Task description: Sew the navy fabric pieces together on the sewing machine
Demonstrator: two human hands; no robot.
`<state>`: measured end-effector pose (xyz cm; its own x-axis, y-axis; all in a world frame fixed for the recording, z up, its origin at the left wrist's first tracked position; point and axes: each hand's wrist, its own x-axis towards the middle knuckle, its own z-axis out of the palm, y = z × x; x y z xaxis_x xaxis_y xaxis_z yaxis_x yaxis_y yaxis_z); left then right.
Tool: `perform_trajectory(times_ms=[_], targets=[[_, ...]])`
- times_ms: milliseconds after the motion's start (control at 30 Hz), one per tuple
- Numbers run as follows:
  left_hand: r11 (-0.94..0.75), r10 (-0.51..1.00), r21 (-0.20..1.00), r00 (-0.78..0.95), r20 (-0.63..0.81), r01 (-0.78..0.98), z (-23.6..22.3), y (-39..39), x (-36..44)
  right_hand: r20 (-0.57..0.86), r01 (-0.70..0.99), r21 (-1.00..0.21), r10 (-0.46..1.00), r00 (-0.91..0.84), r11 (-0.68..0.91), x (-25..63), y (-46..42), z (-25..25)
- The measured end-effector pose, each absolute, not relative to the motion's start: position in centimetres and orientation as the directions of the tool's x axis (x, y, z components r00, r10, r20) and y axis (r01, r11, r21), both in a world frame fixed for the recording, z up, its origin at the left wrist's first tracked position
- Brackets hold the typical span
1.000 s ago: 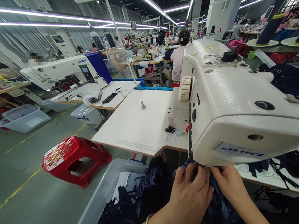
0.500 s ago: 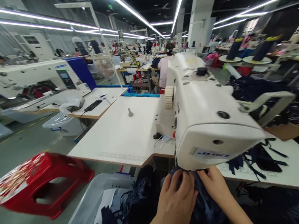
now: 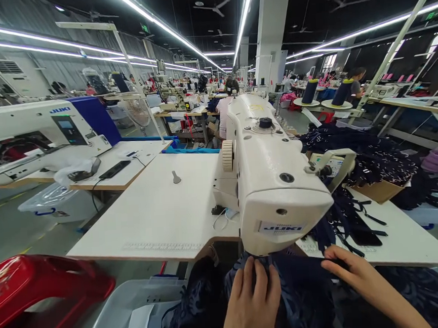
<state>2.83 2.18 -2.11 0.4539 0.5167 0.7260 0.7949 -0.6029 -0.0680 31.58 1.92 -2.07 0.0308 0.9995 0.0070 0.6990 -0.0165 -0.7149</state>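
My left hand [image 3: 251, 298] is bent over a dark navy patterned garment [image 3: 305, 297], its fingertips pressing the cloth just below the head of a white JUKI sewing machine [image 3: 280, 190]. To the right, my right hand [image 3: 355, 277] pinches the edge of a navy strip of cloth between thumb and fingers, by the table's front edge. That cloth stretches from the machine head across to this hand. The needle and presser foot are hidden behind the machine head.
Navy straps with metal bits [image 3: 374, 159] are heaped right of the machine, near a black phone [image 3: 366, 234]. A plastic bin [image 3: 112, 304] and a red stool [image 3: 37, 289] stand at left. A small grey metal piece [image 3: 176, 177] lies on the white tabletop [image 3: 151, 212].
My right hand has left the spot under the machine head and moved right, drawing cloth out. My left hand stays on the garment. The view has shifted to the right.
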Motion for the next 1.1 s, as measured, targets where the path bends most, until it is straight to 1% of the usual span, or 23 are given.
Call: perform_trajectory(times_ms=[100, 167, 267, 333, 400, 500, 567, 600, 633, 667, 700, 767, 833, 900, 1000, 1100], targets=[[-0.594, 0.556, -0.085, 0.484, 0.676, 0.800, -1.9, 1.7, 3.2, -0.108, 0.653, -0.750, 0.994, 0.029, -0.101, 32.4, 0.7, -1.9], [-0.588, 0.571, -0.086, 0.488, 0.661, 0.804, -1.3, 1.4, 3.3, -0.232, 0.580, -0.792, 0.973, 0.003, -0.191, 32.5, 0.1, -2.1], [-0.607, 0.584, -0.107, 0.534, 0.611, 0.787, -0.4, 0.9, 2.7, -0.403, 0.478, -0.806, 0.915, -0.008, -0.351, 32.4, -0.1, -2.6], [-0.622, 0.608, -0.101, 0.560, 0.563, 0.776, -0.3, 0.6, 1.8, -0.452, 0.390, -0.820, 0.892, 0.009, -0.420, 32.0, -0.1, -2.7], [-0.606, 0.650, -0.073, 0.546, 0.529, 0.792, -0.7, 0.7, 0.5, -0.415, 0.287, -0.869, 0.909, 0.022, -0.404, 31.0, 0.0, -2.4], [-0.500, 0.705, -0.034, 0.429, 0.565, 0.866, -2.0, 1.4, -1.7, -0.279, 0.188, -0.942, 0.960, 0.014, -0.277, 27.8, 0.6, -1.5], [-0.401, 0.709, -0.047, 0.343, 0.616, 0.915, -2.7, 2.1, -2.9, -0.250, 0.123, -0.962, 0.968, -0.032, -0.244, 24.8, 1.2, -1.2], [-0.371, 0.703, -0.063, 0.325, 0.632, 0.926, -3.0, 2.4, -3.3, -0.228, 0.084, -0.971, 0.973, -0.027, -0.225, 23.2, 1.6, -1.2], [-0.377, 0.689, -0.085, 0.341, 0.640, 0.922, -3.1, 2.6, -3.5, -0.184, 0.072, -0.980, 0.983, -0.011, -0.183, 21.8, 2.0, -1.3], [-0.424, 0.660, -0.115, 0.394, 0.640, 0.898, -3.0, 2.8, -3.5, -0.130, 0.101, -0.986, 0.991, 0.010, -0.130, 20.5, 2.4, -1.5], [-0.505, 0.614, -0.153, 0.478, 0.628, 0.849, -2.9, 3.0, -3.4, -0.083, 0.156, -0.984, 0.996, 0.022, -0.085, 19.5, 2.7, -1.7], [-0.677, 0.493, -0.232, 0.664, 0.563, 0.699, -2.5, 3.1, -3.0, -0.003, 0.299, -0.954, 1.000, 0.026, -0.011, 18.4, 3.2, -2.0], [-0.755, 0.417, -0.279, 0.763, 0.493, 0.593, -2.2, 3.2, -2.5, 0.040, 0.413, -0.910, 0.999, 0.016, 0.029, 18.4, 3.3, -2.2], [-0.747, 0.437, -0.283, 0.766, 0.472, 0.601, -2.2, 3.3, -2.2, 0.059, 0.479, -0.876, 0.998, -0.021, 0.061, 19.2, 3.0, -2.2], [-0.718, 0.482, -0.254, 0.726, 0.490, 0.648, -2.6, 3.4, -2.1, 0.043, 0.548, -0.833, 0.996, -0.072, 0.075, 20.7, 2.2, -2.3], [-0.722, 0.491, -0.234, 0.721, 0.489, 0.651, -2.9, 3.3, -2.2, 0.033, 0.594, -0.803, 0.999, -0.029, 0.043, 21.3, 1.7, -2.7]])
